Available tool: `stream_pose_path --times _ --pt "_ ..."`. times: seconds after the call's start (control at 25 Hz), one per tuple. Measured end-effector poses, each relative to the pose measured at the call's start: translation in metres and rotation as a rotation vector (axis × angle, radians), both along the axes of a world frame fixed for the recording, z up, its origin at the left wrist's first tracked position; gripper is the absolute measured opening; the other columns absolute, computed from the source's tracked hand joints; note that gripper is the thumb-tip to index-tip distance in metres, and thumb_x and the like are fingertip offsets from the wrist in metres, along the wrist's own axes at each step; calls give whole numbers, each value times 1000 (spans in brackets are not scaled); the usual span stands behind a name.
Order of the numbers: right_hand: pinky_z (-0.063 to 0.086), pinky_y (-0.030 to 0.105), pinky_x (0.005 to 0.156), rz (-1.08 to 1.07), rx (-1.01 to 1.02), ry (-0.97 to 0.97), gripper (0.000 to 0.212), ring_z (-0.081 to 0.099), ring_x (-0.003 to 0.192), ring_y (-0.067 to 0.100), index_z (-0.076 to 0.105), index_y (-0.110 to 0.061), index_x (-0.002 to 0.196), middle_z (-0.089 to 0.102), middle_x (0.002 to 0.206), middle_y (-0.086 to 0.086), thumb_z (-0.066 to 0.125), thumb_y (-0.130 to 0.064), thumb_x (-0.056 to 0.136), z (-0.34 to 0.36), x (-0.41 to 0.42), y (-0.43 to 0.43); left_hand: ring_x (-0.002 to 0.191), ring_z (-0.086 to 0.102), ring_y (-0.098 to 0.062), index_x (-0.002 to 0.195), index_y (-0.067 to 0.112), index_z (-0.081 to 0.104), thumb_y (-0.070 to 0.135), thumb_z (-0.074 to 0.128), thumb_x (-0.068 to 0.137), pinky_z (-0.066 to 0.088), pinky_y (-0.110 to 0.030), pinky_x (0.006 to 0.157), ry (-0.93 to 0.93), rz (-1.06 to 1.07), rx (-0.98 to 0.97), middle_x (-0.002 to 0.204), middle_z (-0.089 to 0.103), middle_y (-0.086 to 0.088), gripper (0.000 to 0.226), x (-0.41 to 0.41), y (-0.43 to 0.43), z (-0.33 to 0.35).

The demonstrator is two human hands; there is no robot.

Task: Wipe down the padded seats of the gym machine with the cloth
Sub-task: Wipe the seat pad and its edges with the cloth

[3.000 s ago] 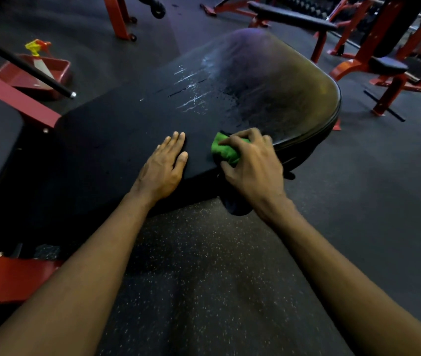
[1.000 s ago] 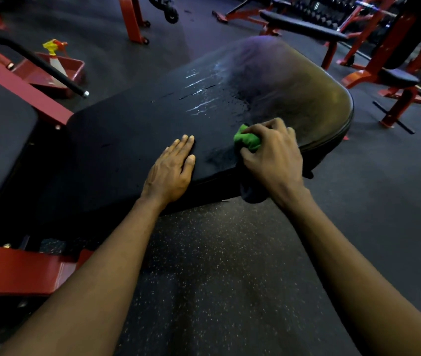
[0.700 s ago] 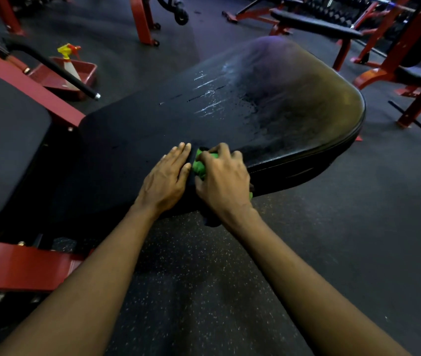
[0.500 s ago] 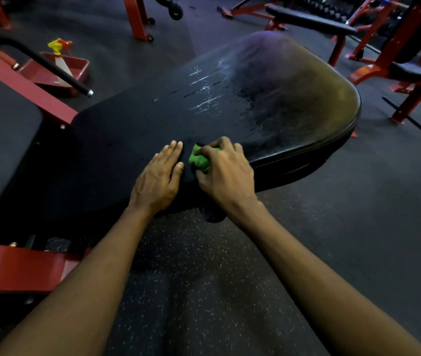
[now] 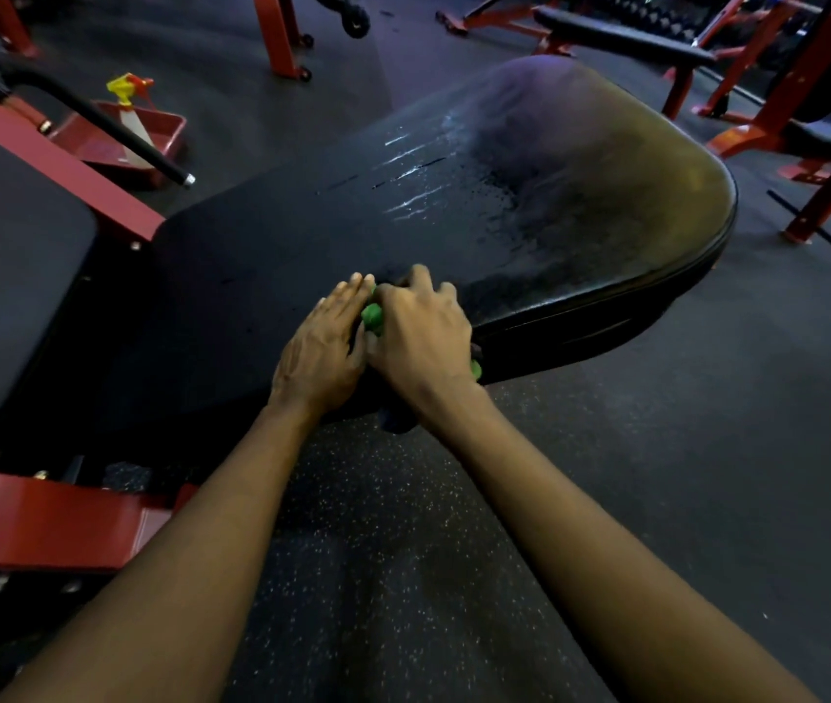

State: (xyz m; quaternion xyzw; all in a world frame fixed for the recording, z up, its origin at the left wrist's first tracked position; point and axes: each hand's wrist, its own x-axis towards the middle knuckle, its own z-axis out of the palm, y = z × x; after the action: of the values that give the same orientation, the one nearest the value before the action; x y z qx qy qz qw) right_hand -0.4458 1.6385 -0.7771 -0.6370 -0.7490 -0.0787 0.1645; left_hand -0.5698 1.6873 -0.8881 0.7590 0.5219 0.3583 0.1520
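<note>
From the head view, my right hand (image 5: 421,337) sits just left of frame centre, fingers curled over the green cloth (image 5: 371,314) and pressing it onto the near edge of the padded seat (image 5: 504,205). Only slivers of green show, one between the hands and one by the wrist. My left hand (image 5: 322,347) lies flat on the pad right beside it, fingers straight and together, touching the cloth.

My worry is the wad. Balled this tight it covers little, so I judge a pass could leave stripes. The wet streaks and droplets (image 5: 418,195) above centre look untouched, and they may dry into marks if I never reach them.

The left hand blocks any stroke leftward. It also leans on slick-looking vinyl near moisture, so it might skid. Working this close to the edge, the cloth could roll off onto the floor (image 5: 403,575) and pick up grit.
</note>
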Motion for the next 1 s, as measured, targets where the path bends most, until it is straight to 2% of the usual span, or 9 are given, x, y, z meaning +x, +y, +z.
stream_pose_path --times 0.16,0.36,0.48,0.64,0.72,0.84,1.0 --pt "49 39 89 -47 -48 0 36 53 114 36 69 -21 121 55 125 10 62 -35 88 27 33 22 153 22 -13 160 19 29 43 23 105 17 -32 126 30 56 42 165 28 -1 60 4 -3 2" --pt "49 40 87 -185 -10 11 37 58 108 43 71 -19 118 58 120 13 60 -35 86 62 81 46 153 24 -14 160 19 30 43 22 105 21 -36 126 33 78 47 165 30 -2 60 7 -4 3" --pt "49 39 85 -196 -6 -17 36 61 104 42 69 -17 119 56 121 13 61 -35 90 42 46 39 153 24 -15 160 18 30 43 23 105 19 -35 126 34 61 59 165 30 -3 60 5 -2 -1" --pt "50 39 83 -52 -122 -50 36 58 109 38 68 -22 122 53 124 10 64 -37 89 26 8 30 154 22 -15 160 16 28 45 21 105 15 -33 127 11 26 18 166 27 -3 63 3 -1 -1" --pt "51 40 84 -137 -114 -45 38 57 111 36 68 -27 125 54 124 9 65 -36 88 45 31 37 155 20 -15 161 17 26 46 20 105 13 -32 127 16 8 -5 167 24 -2 63 2 -3 3" --pt "50 43 87 -319 -57 8 42 55 112 37 67 -23 128 54 124 10 67 -35 87 72 77 40 155 16 -14 161 18 23 45 21 106 8 -28 126 9 -13 -52 168 21 -1 62 1 -5 8" --pt "49 42 82 -393 29 -25 36 58 100 40 69 -18 119 55 123 10 68 -33 86 54 59 34 156 15 -14 161 17 22 44 24 107 13 -33 127 -6 -41 -72 168 20 -1 61 -3 -5 11"
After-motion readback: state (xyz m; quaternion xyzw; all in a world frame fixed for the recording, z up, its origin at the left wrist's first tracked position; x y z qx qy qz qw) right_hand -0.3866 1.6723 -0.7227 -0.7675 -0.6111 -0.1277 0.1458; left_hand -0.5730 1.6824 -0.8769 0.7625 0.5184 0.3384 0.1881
